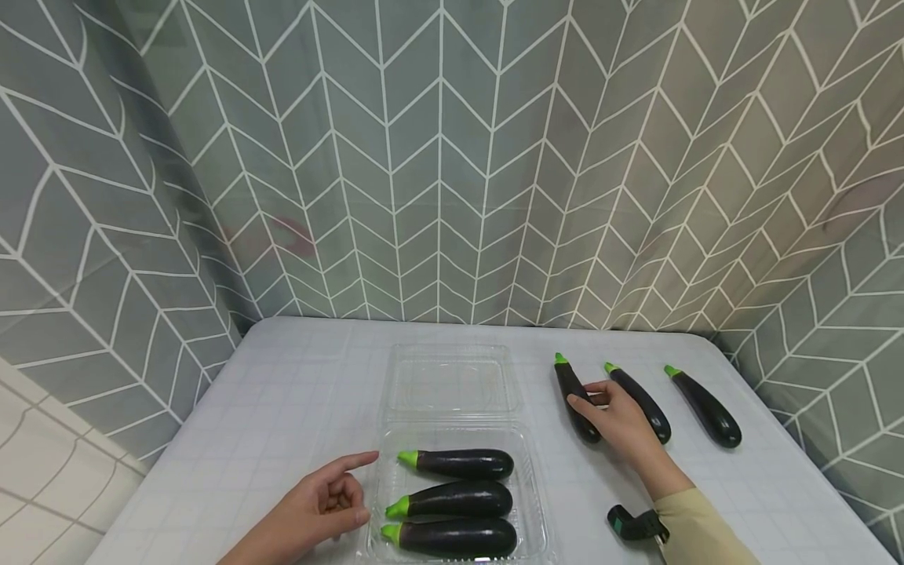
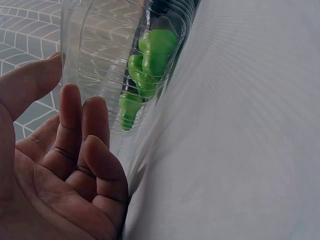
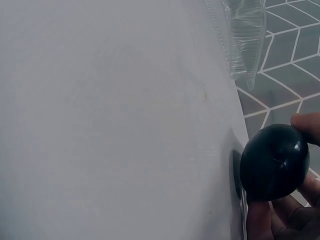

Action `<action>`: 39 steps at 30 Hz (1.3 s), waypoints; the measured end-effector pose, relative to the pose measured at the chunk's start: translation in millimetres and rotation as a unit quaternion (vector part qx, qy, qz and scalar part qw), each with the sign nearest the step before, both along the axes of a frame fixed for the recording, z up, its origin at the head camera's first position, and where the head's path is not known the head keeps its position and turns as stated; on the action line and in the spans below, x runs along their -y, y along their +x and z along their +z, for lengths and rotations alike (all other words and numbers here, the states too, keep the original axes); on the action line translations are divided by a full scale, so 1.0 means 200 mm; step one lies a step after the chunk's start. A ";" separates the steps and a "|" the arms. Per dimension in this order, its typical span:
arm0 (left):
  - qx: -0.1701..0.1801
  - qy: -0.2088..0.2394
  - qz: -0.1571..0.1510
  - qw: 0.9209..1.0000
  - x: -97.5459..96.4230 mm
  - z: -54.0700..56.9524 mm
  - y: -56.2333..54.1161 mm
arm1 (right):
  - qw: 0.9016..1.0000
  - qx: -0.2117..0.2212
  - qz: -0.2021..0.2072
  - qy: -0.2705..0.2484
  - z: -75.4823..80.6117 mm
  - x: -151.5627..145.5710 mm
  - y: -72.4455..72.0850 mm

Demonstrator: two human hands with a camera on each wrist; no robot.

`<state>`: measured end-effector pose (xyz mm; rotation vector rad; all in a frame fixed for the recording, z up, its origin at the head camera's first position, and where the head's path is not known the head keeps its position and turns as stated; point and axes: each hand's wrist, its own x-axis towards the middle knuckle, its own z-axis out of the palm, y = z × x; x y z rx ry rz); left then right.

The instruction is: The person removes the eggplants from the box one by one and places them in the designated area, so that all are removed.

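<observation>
My right hand (image 1: 617, 420) holds the leftmost of three dark eggplants on the right of the table, thumb on one side and fingers on the other. The rounded end of this eggplant (image 3: 275, 162) faces the right wrist camera. To its right lie a second eggplant (image 1: 641, 402) and a third eggplant (image 1: 706, 408). A clear plastic box (image 1: 534, 490) holds a top eggplant (image 1: 462, 464), a middle eggplant (image 1: 461, 499) and a bottom eggplant (image 1: 455, 538), green stems leftward. My left hand (image 1: 321, 502) is at the box's left edge, index finger extended to the rim.
The box's clear lid (image 1: 452, 380) lies folded back behind it. A white cloth covers the table (image 1: 304, 377). Patterned grey curtains (image 1: 438, 157) hang behind and at both sides. A black wrist device (image 1: 636, 524) sits by the right sleeve (image 1: 699, 530).
</observation>
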<state>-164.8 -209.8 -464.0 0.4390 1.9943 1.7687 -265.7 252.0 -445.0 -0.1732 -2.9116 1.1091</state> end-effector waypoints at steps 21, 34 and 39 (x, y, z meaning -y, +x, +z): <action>-0.002 -0.005 0.000 1.000 0.00 0.00 0.00 | 0.999 -0.002 0.016 0.036 -0.02 0.01 -0.01; -0.017 0.014 -0.016 1.000 0.00 0.00 0.00 | 0.999 -0.007 0.026 0.035 -0.02 0.01 0.00; -0.015 0.011 -0.014 1.000 0.00 0.00 0.00 | 0.999 -0.008 0.027 0.037 -0.02 0.01 0.00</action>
